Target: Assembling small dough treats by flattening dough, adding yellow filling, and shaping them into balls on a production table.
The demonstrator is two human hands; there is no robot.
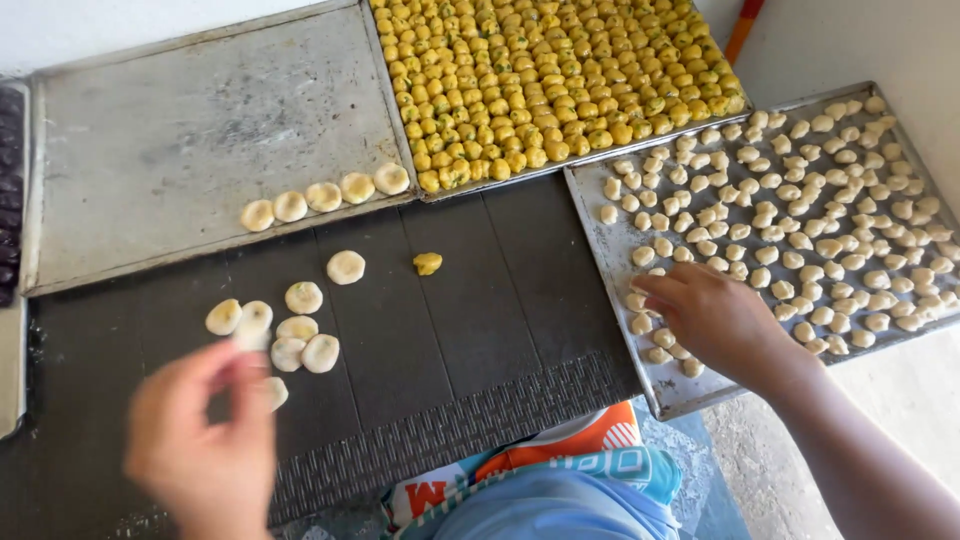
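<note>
My left hand (200, 440) hovers blurred over the dark mat (450, 330), its fingers pinched on a pale flattened dough disc (252, 330). Several more flattened discs (300, 345) lie loose on the mat just beyond it. My right hand (715, 320) rests on the near left corner of a metal tray (610, 250) of small pale dough balls (800, 200), fingers curled over several of them; whether it grips one is hidden. A single yellow filling ball (427, 263) lies on the mat between the hands.
A large grey baking tray (180, 130) at the back left carries a row of flattened discs (320, 197) along its near edge. Behind the mat sits a tray packed with yellow balls (550, 80). A dark tray (8, 180) shows at the far left.
</note>
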